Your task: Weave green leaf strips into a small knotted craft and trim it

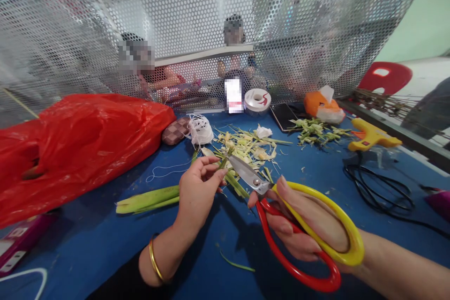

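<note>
My left hand (198, 192), with a gold bangle at the wrist, pinches a small green plant piece (222, 164) between thumb and fingers. My right hand (302, 220) grips large scissors (248, 176) with one yellow and one red handle. The blades look closed or nearly so, and their tip is beside the pinched piece. Behind the blades lies a pile of cut green and yellowish scraps (246, 145). A thick green stalk (149, 199) lies on the blue table (197, 262), left of my left hand.
A red plastic bag (98, 136) covers the left side. White string (200, 130), a ribbon spool (258, 101), a phone (284, 116), orange tissues (323, 107) and a yellow glue gun (372, 135) with black cable stand farther back and right. People sit behind a perforated metal screen (190, 4).
</note>
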`<action>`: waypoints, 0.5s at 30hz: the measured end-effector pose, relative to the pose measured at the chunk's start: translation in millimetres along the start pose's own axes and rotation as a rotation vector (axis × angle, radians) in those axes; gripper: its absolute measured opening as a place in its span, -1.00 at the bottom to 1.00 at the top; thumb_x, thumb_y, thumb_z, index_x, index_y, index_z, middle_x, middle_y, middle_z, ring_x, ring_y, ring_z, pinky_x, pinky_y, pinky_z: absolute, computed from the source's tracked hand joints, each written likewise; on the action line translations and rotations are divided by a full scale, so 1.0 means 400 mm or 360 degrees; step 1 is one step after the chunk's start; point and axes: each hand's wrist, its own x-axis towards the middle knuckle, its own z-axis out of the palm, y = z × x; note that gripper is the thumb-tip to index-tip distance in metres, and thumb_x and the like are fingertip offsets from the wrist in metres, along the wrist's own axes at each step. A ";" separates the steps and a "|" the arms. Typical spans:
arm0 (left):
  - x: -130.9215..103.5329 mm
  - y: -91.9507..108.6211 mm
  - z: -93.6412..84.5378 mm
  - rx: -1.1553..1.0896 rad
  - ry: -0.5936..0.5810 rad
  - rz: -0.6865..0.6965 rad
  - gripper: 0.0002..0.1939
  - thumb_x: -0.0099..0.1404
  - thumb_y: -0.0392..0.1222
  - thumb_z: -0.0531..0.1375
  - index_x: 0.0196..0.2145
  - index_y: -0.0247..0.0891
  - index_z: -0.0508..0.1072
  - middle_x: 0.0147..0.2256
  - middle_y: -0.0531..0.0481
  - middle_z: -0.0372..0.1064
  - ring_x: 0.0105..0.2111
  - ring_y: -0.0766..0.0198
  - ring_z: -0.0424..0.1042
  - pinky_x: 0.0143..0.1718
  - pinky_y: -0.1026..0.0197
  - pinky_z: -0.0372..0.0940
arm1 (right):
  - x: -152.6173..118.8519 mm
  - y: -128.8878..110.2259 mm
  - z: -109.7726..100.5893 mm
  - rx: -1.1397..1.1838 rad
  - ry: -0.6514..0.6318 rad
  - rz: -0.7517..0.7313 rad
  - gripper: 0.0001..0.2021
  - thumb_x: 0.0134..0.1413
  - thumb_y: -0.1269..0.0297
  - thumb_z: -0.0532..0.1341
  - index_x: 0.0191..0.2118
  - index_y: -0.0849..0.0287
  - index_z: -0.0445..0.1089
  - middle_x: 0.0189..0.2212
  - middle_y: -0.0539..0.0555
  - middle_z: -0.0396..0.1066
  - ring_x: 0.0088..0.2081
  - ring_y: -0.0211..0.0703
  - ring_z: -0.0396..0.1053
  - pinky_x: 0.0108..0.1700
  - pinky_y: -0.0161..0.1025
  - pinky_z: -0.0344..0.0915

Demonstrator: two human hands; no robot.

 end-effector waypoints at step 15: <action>0.014 0.027 -0.023 -0.0835 -0.0223 -0.0741 -0.87 0.14 -0.45 0.24 -0.32 -0.37 0.51 -0.42 -0.02 0.44 -0.54 0.40 0.42 -0.56 0.37 0.37 | -0.012 -0.113 -0.152 -0.2784 0.1173 -0.0401 -0.61 0.04 -0.02 0.22 -0.08 0.10 0.43 -0.47 0.09 0.46 -0.48 -0.04 0.39 -0.51 -0.28 0.04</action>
